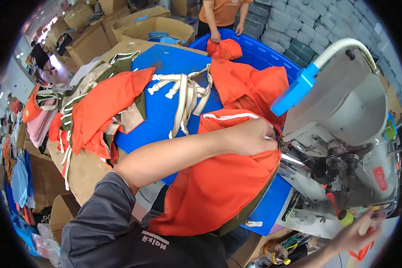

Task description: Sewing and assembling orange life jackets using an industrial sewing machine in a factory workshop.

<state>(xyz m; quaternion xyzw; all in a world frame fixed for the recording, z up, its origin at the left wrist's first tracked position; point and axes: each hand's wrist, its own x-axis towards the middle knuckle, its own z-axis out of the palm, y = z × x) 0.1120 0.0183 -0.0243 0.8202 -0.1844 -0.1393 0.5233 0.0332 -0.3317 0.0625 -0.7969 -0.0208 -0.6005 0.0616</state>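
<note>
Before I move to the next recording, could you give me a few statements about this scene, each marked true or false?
1. The left hand grips orange cloth beside the sewing machine. True.
2. Both hands hold that cloth. False: the right hand is apart from it, at the picture's lower right.
3. Cream straps lie on the blue tabletop. True.
4. Nobody else is in view. False: a person in an orange shirt stands at the blue bin.
</note>
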